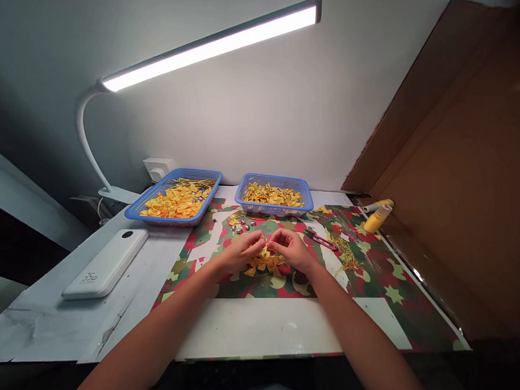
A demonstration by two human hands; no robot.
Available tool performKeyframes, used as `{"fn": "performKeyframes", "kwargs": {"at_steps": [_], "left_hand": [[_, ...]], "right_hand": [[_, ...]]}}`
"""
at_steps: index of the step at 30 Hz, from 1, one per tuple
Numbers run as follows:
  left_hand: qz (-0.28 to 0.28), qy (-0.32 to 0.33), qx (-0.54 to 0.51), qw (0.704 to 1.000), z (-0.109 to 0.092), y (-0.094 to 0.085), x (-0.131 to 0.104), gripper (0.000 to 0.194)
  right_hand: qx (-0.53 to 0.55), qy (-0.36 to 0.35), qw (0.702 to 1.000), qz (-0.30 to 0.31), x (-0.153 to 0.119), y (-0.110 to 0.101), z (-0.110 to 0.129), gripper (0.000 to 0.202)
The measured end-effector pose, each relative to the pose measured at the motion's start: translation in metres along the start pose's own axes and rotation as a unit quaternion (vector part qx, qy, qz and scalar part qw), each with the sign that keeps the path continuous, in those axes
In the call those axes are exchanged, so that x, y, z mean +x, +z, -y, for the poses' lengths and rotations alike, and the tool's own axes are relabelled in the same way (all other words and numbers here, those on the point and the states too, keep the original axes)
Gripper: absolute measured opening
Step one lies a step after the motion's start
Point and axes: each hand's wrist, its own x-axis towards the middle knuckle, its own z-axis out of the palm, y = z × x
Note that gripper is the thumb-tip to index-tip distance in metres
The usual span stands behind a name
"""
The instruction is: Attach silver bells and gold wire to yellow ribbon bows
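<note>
Both hands meet over the middle of the patterned mat, with fingertips nearly touching. My left hand is closed in a pinch on a small yellow ribbon bow. From the other side, my right hand pinches at the same bow; fingers partly cover it, and any fine tie is too small to see. Just below the hands lies a loose group of yellow bows. Several small silver bells are scattered on the mat beyond my left hand.
Two blue baskets of yellow bows stand at the back. Right of my hands lie pink-handled snips and gold twist ties. A yellow bottle, white power bank, desk lamp and cardboard wall surround the workspace.
</note>
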Motion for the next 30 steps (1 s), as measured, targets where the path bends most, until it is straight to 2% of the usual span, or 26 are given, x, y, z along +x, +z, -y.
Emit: {"fn": "performKeyframes", "kwargs": {"at_steps": [4,7,9,14,17,24,30], "left_hand": [[-0.025,0.009,-0.034,0.999,-0.0004,-0.0018,0.0009,0.035],[-0.093,0.019,-0.078,0.992,-0.0018,-0.0047,0.0021,0.033],[-0.115,0.002,-0.092,0.989,-0.0034,-0.0058,0.0023,0.033],[-0.101,-0.073,-0.094,0.988,-0.0064,-0.0035,0.0024,0.036],[-0.126,-0.078,-0.110,0.983,-0.0076,-0.0023,0.0020,0.037],[-0.145,-0.102,-0.100,0.979,-0.0075,-0.0006,0.0007,0.030],[-0.153,-0.102,-0.137,0.973,-0.0020,-0.0003,0.0049,0.037]], "right_hand": [[0.023,0.010,0.999,-0.020,0.0004,0.0024,0.0040,0.036],[0.024,-0.002,0.998,-0.055,0.0008,0.0040,0.0057,0.036],[0.020,-0.015,0.997,-0.070,0.0013,0.0047,0.0049,0.036],[0.025,-0.011,0.997,-0.078,0.0024,0.0031,0.0008,0.037],[0.018,-0.012,0.996,-0.091,0.0019,0.0007,0.0010,0.040],[-0.107,-0.039,0.987,-0.110,0.0009,0.0034,0.0016,0.030],[-0.111,-0.025,0.985,-0.127,0.0017,0.0043,0.0013,0.028]]}}
